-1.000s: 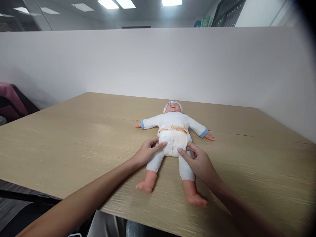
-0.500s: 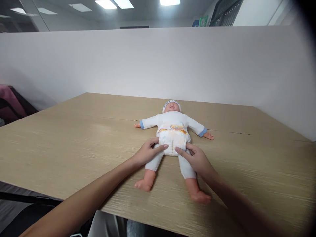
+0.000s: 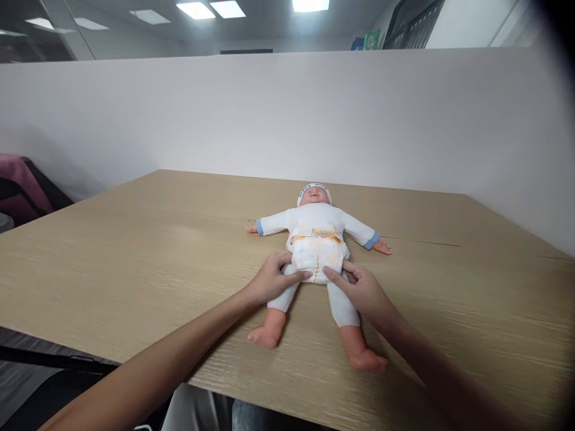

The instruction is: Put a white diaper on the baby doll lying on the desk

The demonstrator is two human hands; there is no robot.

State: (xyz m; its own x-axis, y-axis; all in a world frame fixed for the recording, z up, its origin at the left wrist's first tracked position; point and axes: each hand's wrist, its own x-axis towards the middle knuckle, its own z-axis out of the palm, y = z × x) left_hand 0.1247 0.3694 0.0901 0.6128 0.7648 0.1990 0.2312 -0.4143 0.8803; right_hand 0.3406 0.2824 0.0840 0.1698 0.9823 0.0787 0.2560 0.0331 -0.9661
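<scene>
A baby doll in a white suit with blue cuffs lies on its back, head toward the wall and bare feet toward me. Around its hips sits a white diaper with an orange printed waistband. My left hand grips the diaper's lower left edge, thumb pressed on the front near the crotch. On the opposite side, my right hand holds the lower right edge, its thumb also on the front. Fingertips of both hands are partly hidden beside the doll's thighs.
The doll rests on a wide wooden table with a seam across it. A white partition rises behind the far edge. To the far left is a pink and black item, perhaps a bag or chair.
Both thumbs have shifted slightly inward and down on the diaper's front, near the crotch. The whole view has drifted a little; the doll's pose is the same.
</scene>
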